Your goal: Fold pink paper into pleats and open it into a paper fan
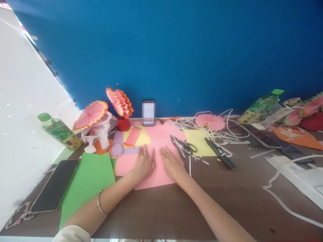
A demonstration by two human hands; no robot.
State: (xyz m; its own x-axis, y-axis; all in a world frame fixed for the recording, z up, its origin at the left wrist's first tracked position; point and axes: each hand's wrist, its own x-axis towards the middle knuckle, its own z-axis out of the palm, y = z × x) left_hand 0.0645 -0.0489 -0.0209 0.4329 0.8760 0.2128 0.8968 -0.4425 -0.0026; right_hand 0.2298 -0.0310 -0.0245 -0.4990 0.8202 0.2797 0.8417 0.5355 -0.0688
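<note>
Both hands lie flat on pink paper [156, 173] in the middle of the table. My left hand [144, 163] presses on its left part, fingers stretched out and pointing away from me. On the right part rests my right hand [172, 163], fingers extended, with a narrow strip of pink showing between the hands. Neither hand grips anything. Just beyond my left hand, a pleated pink paper strip with orange edges [132, 137] lies on yellow and purple sheets. Black-handled scissors [189, 148] are to the right of my right hand, among white paper scraps.
Green paper [87, 188] and a black phone [55, 186] lie at left. Pleated paper fans [91, 115], a red pot [123, 123] and a propped phone [148, 113] stand at the back. A dark cutter-like tool [220, 154], tangled white strips [229, 132] and a power strip [300, 178] are at right.
</note>
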